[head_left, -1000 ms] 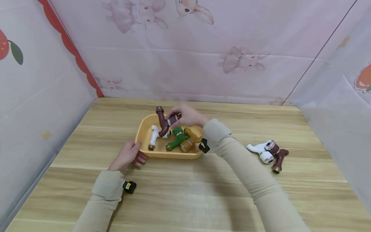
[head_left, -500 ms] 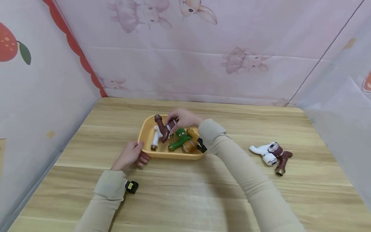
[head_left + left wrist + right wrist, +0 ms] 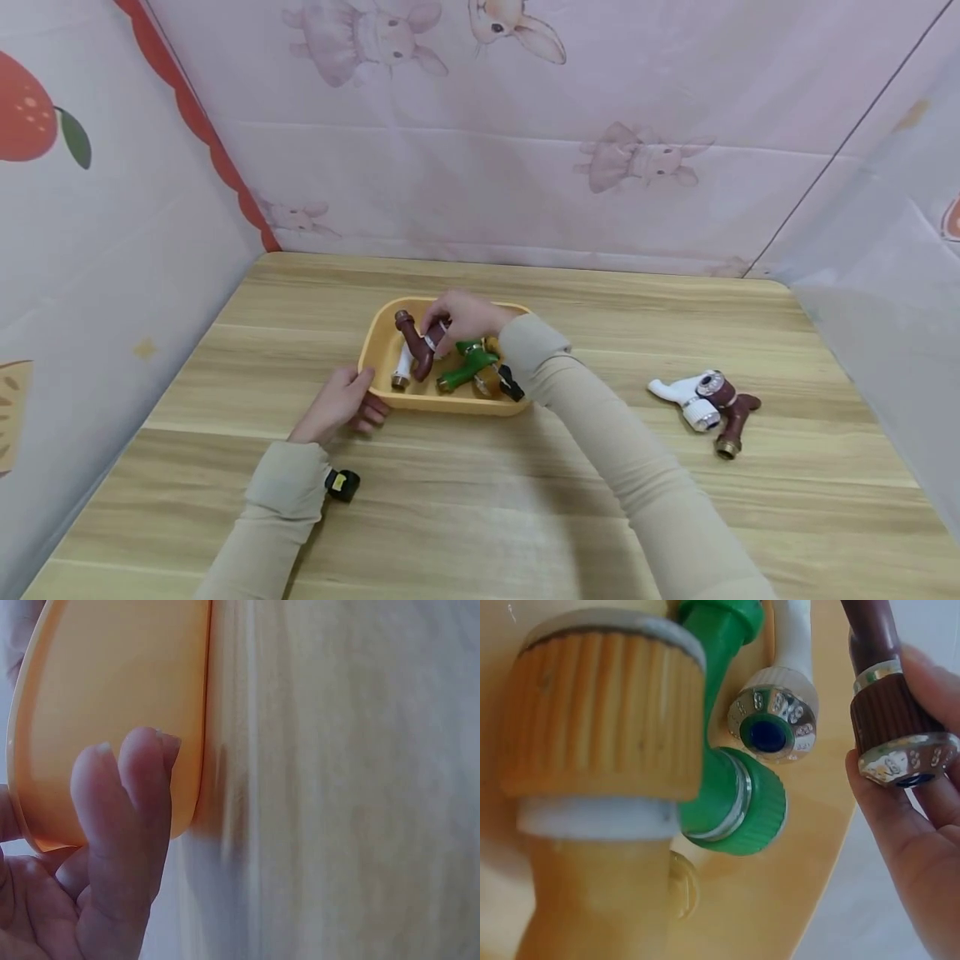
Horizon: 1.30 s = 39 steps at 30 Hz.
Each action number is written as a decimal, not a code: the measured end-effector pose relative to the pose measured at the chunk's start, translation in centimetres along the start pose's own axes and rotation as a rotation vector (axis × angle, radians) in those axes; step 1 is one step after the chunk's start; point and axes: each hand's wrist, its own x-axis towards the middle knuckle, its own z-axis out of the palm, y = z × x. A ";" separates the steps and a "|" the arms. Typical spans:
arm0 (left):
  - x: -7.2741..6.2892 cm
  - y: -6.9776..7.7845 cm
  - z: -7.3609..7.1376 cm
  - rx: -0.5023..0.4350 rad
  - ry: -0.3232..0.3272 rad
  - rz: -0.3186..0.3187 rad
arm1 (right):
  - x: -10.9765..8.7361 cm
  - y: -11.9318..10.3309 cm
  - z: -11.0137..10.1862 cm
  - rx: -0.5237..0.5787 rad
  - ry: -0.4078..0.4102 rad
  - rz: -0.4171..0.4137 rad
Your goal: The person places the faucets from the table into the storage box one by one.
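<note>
My right hand (image 3: 468, 317) pinches a dark brown faucet (image 3: 420, 354) by its ribbed knob, low over the left part of a yellow plastic tray (image 3: 442, 406). In the right wrist view the brown faucet (image 3: 877, 712) is between thumb and fingers. Gripping the tray's near left corner is my left hand (image 3: 337, 404), thumb at the rim and fingers against the outer wall. A white faucet (image 3: 402, 367), a green faucet (image 3: 465, 367) and an orange-yellow faucet (image 3: 604, 742) lie in the tray. The right hand and brown faucet partly hide the white one.
On the wooden table (image 3: 480, 508), to the right, a white faucet (image 3: 686, 396) and another brown faucet (image 3: 731, 417) lie touching each other. Printed cloth walls (image 3: 480, 192) stand behind the table and at both sides.
My right hand has lowered the brown faucet further into the tray, covering more of the white one. The left hand keeps its grip on the tray corner. The head view has shifted slightly.
</note>
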 end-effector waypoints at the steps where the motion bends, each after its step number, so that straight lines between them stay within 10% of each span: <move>1: 0.0 0.0 0.0 0.005 0.006 -0.012 | 0.1 0.0 0.1 0.001 -0.002 0.007; 39: 0.2 0.0 0.0 0.002 0.009 -0.021 | 0.1 -0.1 0.1 -0.017 -0.083 0.179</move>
